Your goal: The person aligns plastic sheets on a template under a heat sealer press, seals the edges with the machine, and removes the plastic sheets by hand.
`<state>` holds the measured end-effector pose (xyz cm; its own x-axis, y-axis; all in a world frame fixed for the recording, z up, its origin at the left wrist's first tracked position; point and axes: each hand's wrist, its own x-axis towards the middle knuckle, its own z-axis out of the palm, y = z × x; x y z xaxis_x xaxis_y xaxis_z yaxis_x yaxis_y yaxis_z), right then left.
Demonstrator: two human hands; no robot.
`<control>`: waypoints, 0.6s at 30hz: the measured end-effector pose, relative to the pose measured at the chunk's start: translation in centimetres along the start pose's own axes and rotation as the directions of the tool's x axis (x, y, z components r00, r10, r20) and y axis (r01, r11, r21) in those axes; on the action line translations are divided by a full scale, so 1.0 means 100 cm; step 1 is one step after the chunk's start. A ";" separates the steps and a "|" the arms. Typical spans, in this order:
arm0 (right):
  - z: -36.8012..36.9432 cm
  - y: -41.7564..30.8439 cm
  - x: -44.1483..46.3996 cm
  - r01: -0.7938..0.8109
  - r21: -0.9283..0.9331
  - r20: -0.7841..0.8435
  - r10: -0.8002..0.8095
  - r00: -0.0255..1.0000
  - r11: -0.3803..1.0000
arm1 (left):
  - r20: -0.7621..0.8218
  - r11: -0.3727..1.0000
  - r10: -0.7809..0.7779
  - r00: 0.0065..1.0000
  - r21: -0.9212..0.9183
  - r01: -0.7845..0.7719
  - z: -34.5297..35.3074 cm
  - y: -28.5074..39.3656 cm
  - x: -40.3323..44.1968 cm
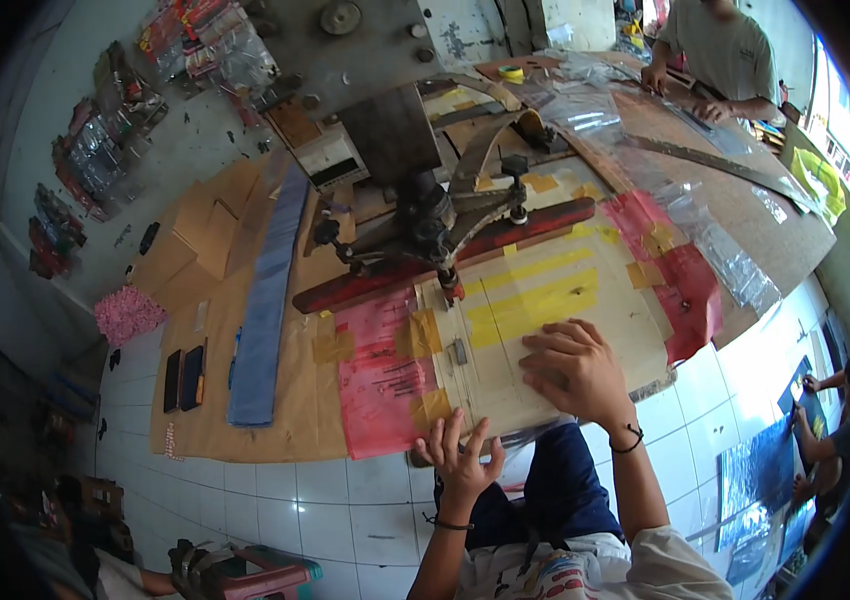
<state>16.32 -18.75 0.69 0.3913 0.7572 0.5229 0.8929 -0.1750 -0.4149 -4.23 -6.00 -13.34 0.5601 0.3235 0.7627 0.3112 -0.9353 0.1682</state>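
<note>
My left hand (460, 455) is at the front edge of a pale board (635, 330), fingers spread and nothing visible in them. My right hand (580, 375) lies over the board's middle with fingers stretched out, just below yellow tape strips (535, 300). Whether a thin clear sheet lies under it I cannot tell. Left of that hand sits a small grey metal piece (459, 352). Red plastic film (385, 370) is taped along the board's left side, with more red film (680, 290) on the right. Above the board hangs a press head (435, 220) with a long red bar (535, 228).
A folded blue cloth strip (270, 300) and two dark phone-like slabs (183, 380) lie on the brown-covered table (315, 435) at left. Clear plastic (725, 265) lies at right. A co-worker (720, 60) works at the far right; another person (840, 425) crouches on the floor.
</note>
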 end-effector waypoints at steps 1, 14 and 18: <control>0.001 0.000 0.000 0.000 0.001 -0.004 0.000 1.000 1.000 | 0.000 1.000 -0.003 1.000 -0.002 0.003 0.001 -0.001 -0.001; 0.000 -0.002 0.000 0.010 -0.007 -0.014 -0.010 1.000 1.000 | 0.090 0.996 -0.082 0.993 -0.038 0.086 -0.018 0.013 0.011; 0.002 -0.001 -0.001 0.012 0.002 -0.018 -0.012 1.000 1.000 | 0.155 0.992 -0.102 0.983 -0.058 0.112 -0.031 0.018 0.019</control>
<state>16.20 -18.65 0.55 0.3847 0.7478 0.5411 0.8971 -0.1650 -0.4098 -4.98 -7.53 -9.63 0.6379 0.4354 0.6353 0.3273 -0.8999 0.2882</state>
